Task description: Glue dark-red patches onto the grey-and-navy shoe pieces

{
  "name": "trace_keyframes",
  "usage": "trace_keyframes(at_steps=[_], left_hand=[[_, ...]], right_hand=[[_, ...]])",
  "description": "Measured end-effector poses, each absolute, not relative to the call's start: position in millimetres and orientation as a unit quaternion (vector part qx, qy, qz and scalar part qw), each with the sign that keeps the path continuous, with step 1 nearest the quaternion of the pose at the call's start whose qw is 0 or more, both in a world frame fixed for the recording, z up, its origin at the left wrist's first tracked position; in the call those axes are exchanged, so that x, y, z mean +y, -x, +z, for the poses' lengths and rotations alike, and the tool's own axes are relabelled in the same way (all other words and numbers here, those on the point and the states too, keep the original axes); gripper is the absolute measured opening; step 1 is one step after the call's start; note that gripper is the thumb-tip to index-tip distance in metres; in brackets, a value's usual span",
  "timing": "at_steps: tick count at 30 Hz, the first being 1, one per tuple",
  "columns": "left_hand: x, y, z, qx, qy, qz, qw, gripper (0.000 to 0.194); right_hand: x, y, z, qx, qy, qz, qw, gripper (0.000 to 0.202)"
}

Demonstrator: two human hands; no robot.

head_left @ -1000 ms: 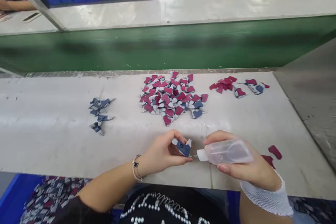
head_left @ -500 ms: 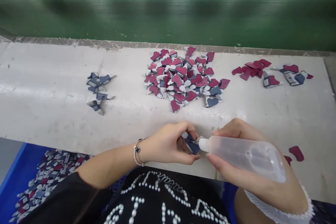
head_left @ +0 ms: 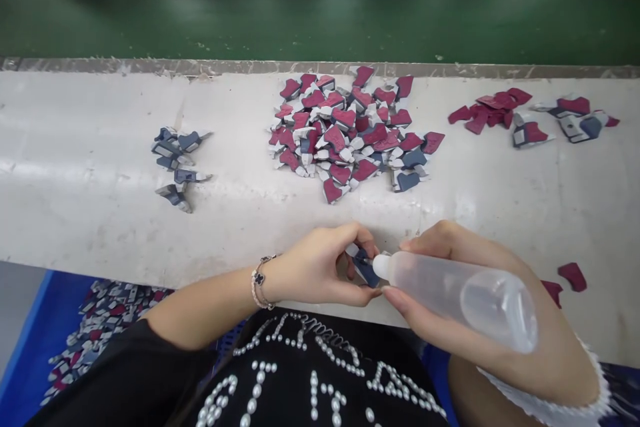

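A small blue-grey piece (head_left: 367,271) with pale end parts is held just above the near part of the bench (head_left: 240,220), a little right of the middle, and is pinched between the thumb and fingers of the left hand (head_left: 320,270). A translucent bottle (head_left: 463,293) is gripped in the right hand (head_left: 467,245), with the thumb on its near side and the fingers on its far side; it is tilted so that its white cap (head_left: 381,266) is pointed left at the piece. The tip is brought right up to the piece's surface, but whether contact is made cannot be told. Beyond the hands, a large heap of red, white and blue-grey parts (head_left: 345,138) is spread on the far half of the bench. To its left, well apart, a few blue-grey parts (head_left: 173,150) are clustered. To its right, flat red pieces (head_left: 495,107) are stacked loosely, and just beside them a few assembled parts (head_left: 580,125) are laid. Two loose red pieces (head_left: 573,276) are seen nearer, by the right forearm, one partly hidden. At the near left, below the bench edge, a blue bin (head_left: 30,340) is filled with similar parts. The far side is bordered by a green surface (head_left: 320,7).
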State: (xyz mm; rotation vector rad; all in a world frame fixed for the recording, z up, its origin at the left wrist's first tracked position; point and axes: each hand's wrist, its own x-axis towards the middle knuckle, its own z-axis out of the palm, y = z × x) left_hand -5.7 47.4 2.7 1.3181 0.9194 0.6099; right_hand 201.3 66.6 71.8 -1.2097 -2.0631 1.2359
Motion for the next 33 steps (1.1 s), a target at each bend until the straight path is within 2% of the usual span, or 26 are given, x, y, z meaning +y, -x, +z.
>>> trace_keyframes(at_steps=[14,33], left_hand=[[48.8,6.4,-1.6,0.392,-0.58,0.278,0.657,0.039],[48.9,8.4,-4.3,0.377,-0.569,0.286,0.673,0.045]], right_hand=[[64.1,-200.8,76.0,-0.769,0.439,0.397,0.24,0.02],[58.6,-197.7,79.0,-0.789,0.402,0.407,0.225,0.016]])
